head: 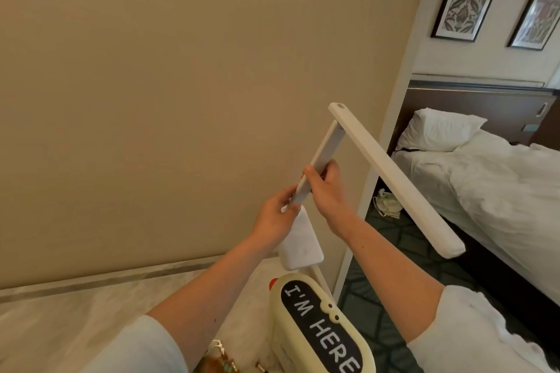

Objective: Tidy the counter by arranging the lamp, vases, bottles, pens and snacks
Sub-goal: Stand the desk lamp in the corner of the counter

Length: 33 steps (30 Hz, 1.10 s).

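Observation:
I hold a white folding desk lamp (394, 182) up in the air above the counter. Its long flat light bar runs from upper left down to the right, and its thin stem slants down-left to a white rectangular base. My right hand (325, 188) grips the stem near its middle. Lower on the stem, just above the base, my left hand (277, 215) pinches it. A cream box (318, 330) with a black panel reading "I'M HERE" and a red cap stands on the counter below the lamp.
The pale marble counter (91, 306) meets a beige wall (151, 85) along a grey strip. Some brown snack packaging (221, 360) shows at the bottom edge. To the right lie a patterned dark carpet, a white bag on the floor and a bed (485, 179).

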{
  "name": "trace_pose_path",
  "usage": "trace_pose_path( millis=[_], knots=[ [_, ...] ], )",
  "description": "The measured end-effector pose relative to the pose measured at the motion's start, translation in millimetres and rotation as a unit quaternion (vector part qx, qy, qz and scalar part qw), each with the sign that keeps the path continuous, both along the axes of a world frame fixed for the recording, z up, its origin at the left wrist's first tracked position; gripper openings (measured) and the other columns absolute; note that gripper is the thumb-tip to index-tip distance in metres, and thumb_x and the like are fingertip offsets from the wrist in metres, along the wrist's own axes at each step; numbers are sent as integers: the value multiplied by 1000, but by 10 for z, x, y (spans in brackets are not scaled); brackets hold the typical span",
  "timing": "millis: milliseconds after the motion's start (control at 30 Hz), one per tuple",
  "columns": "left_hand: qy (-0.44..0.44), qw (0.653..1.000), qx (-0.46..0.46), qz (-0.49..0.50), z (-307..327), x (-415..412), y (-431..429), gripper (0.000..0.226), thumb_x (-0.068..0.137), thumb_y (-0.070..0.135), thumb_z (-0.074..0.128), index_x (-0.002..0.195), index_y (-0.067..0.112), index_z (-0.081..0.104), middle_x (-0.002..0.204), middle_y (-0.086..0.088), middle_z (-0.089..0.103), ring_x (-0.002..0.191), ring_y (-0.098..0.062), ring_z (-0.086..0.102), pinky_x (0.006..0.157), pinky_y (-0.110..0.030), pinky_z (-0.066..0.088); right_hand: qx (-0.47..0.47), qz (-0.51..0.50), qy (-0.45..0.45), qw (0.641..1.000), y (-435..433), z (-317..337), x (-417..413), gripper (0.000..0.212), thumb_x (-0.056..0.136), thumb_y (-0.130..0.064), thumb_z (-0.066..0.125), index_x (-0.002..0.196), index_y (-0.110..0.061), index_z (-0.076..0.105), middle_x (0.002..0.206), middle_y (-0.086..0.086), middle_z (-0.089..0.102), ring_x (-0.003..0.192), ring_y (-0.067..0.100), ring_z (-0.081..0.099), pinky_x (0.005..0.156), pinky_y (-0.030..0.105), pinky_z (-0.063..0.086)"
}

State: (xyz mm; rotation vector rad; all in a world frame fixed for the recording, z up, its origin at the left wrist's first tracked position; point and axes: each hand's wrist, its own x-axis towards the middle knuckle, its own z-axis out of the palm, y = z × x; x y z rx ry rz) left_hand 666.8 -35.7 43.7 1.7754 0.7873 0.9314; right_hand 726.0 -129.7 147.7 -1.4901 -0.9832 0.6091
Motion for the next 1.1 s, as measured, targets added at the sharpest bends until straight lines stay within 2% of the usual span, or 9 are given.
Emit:
trace_pose_path(
  millis=[167, 300, 433, 633, 800, 867, 967, 1100],
  knots=[
    [12, 1000, -24, -5, -281, 164, 170, 33, 93, 12, 52, 122, 29, 57, 117, 1, 65, 111, -17, 60, 99, -40, 48, -39, -16, 2, 999, 173, -238, 203, 13, 101, -20, 44, 101, -11, 35, 79, -8, 41, 94, 18, 45, 85, 31, 37],
    [31, 998, -49, -5, -449, 209, 225, 37, 94, 15, 52, 131, 18, 55, 121, -2, 64, 113, -18, 60, 100, -40, 47, -48, -15, 17, 999, 251, -407, 260, 12, 101, -18, 44, 101, -10, 35, 78, -8, 41, 93, 19, 44, 84, 31, 36],
    [34, 997, -75, 3, -567, 236, 230, 35, 95, 14, 52, 130, 12, 54, 121, -5, 63, 112, -21, 60, 100, -42, 48, -59, -19, 18, 998, 299, -588, 318, 13, 101, -20, 45, 102, -11, 35, 80, -8, 42, 93, 18, 45, 84, 32, 38],
    [28, 992, -120, 9, -669, 242, 159, 26, 95, 12, 51, 121, 13, 53, 116, -8, 62, 109, -24, 60, 96, -40, 49, -70, -24, 15, 997, 363, -805, 379, 14, 101, -23, 47, 103, -13, 37, 83, -8, 46, 93, 17, 49, 82, 32, 39],
    [38, 992, -123, 11, -697, 185, 92, 21, 96, 10, 50, 116, 16, 53, 115, -10, 62, 106, -26, 61, 94, -42, 51, -71, -19, 24, 997, 358, -916, 394, 15, 101, -24, 47, 104, -16, 35, 84, -10, 46, 93, 16, 50, 83, 32, 39],
    [38, 991, -126, 12, -705, 165, 70, 21, 96, 9, 49, 116, 14, 53, 112, -8, 62, 102, -24, 61, 90, -37, 51, -76, -14, 23, 997, 371, -958, 411, 15, 100, -25, 47, 105, -16, 35, 85, -10, 46, 93, 16, 50, 83, 32, 39],
    [42, 990, -135, 10, -717, 147, 19, 22, 97, 6, 46, 118, 10, 53, 108, -4, 61, 94, -14, 59, 79, -22, 48, -95, -4, 5, 995, 412, -1038, 451, 17, 100, -26, 47, 108, -15, 39, 85, -9, 48, 87, 13, 50, 79, 30, 39],
    [50, 988, -145, 11, -742, 143, -3, 24, 97, 8, 47, 120, 11, 51, 105, 2, 60, 88, -6, 57, 72, -16, 46, -113, 3, -18, 993, 495, -1105, 506, 17, 100, -28, 48, 108, -17, 38, 87, -10, 49, 78, 6, 50, 63, 19, 39]
  ],
)
